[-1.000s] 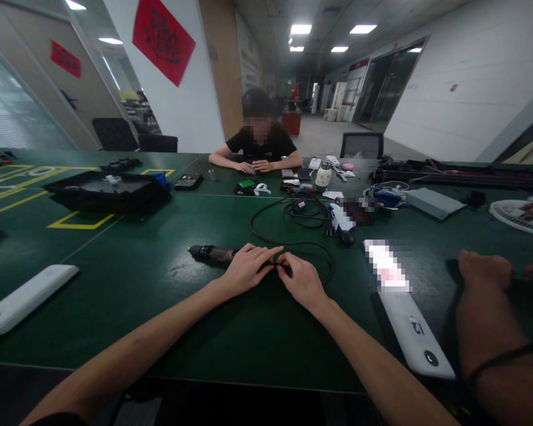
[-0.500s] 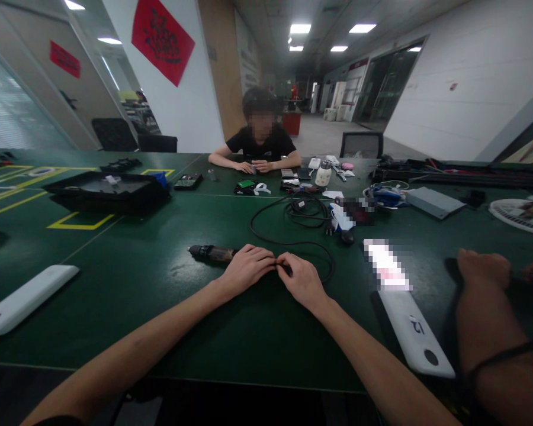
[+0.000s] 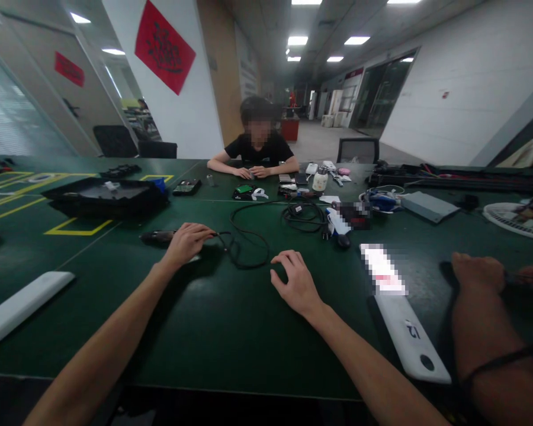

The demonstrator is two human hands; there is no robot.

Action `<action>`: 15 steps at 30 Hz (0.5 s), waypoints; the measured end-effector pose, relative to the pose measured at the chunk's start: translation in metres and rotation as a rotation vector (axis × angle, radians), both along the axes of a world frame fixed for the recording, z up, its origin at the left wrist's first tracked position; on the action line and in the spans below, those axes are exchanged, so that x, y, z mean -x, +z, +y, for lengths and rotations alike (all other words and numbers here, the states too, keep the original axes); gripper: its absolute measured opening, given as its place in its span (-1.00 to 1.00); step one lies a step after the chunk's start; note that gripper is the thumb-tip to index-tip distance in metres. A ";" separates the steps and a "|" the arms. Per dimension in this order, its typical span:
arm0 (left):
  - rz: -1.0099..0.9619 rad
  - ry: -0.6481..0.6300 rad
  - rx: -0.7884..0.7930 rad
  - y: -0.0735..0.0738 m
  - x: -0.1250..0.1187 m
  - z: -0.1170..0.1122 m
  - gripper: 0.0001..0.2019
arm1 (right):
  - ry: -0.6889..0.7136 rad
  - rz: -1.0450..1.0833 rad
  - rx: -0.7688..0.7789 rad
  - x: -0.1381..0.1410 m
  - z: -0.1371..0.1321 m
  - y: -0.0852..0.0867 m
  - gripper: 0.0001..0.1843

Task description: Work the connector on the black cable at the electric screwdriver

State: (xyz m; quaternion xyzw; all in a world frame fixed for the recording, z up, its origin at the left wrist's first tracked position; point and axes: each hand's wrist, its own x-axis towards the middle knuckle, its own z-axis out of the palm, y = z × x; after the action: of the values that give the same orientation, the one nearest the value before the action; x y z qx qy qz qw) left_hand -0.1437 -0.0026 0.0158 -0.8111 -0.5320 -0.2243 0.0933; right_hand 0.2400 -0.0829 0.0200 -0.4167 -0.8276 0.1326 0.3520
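My left hand (image 3: 190, 241) is wrapped from above round the rear of a dark electric screwdriver (image 3: 156, 237), whose tip points left. The palm hides most of its body. From its back end a black cord (image 3: 253, 265) loops over the green table to a coil farther back. Near the middle, my right hand (image 3: 296, 282) hovers at or rests on the tabletop, fingers bent and thumb apart, with nothing between them. It is close to the cord's loop but not touching it.
On the right lies a long white bar marked 12 (image 3: 412, 334), beside another person's arm (image 3: 484, 319). A white bar (image 3: 26, 305) and a black tray (image 3: 106, 198) are left. Across the table a person (image 3: 260, 145) sits behind small parts and a bottle (image 3: 320, 180).
My left hand has moved left with the electric screwdriver, dragging the cord along. My right hand has let go of the cord end by the tool and opened, lying slightly lower.
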 end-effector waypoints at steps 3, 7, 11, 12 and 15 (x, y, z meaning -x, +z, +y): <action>-0.022 0.198 -0.030 -0.003 0.036 0.000 -0.65 | -0.002 0.017 0.006 -0.001 0.001 -0.002 -0.84; -0.007 0.331 -0.005 -0.012 0.057 -0.001 -0.65 | 0.018 0.011 0.026 0.001 -0.001 -0.002 -0.83; 0.028 0.337 0.039 -0.018 0.048 0.002 -0.63 | 0.024 0.016 0.040 0.002 -0.001 -0.003 -0.82; 0.035 0.326 0.046 -0.018 0.043 0.003 -0.65 | 0.025 0.018 0.043 0.002 -0.001 -0.003 -0.82; 0.049 0.267 0.056 -0.018 0.020 0.002 -0.67 | 0.033 0.018 0.046 0.001 0.000 -0.002 -0.83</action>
State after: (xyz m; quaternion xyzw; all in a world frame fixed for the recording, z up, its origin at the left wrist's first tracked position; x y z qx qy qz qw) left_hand -0.1640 -0.0003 -0.0021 -0.7408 -0.6387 -0.1750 0.1126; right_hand 0.2389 -0.0831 0.0177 -0.4097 -0.8278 0.1610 0.3477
